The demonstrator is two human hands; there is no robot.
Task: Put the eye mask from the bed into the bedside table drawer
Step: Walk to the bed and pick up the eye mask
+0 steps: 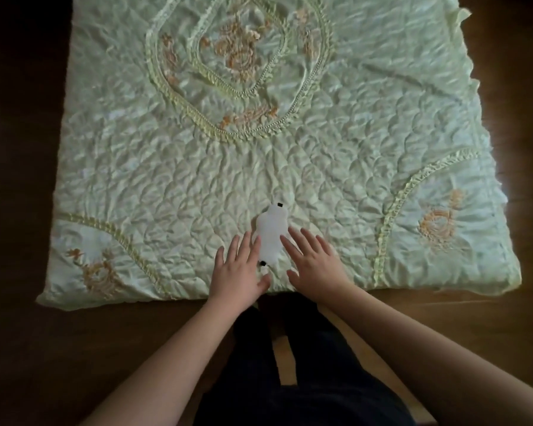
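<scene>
— Eye mask [270, 235], where is it?

— White, lying flat on the bed [173, 167], near the front edge of the pale green quilted bedspread [336, 142], with a small black tab at each end.

— And the hands?

— Left hand [239, 267] lies just left of the mask, fingers spread and flat, fingertips touching or nearly touching its edge; thumb near the lower black tab. Right hand [313, 262] is just right of it, also spread wide with palm down, fingertips close to the mask's side. Neither grasps anything.

— Anything else?

— Dark trouser legs [305, 364] stand on the wooden floor [505, 305] at the bed's edge. The bedspread carries orange embroidered flowers [240, 53] inside ruffled trim.
</scene>
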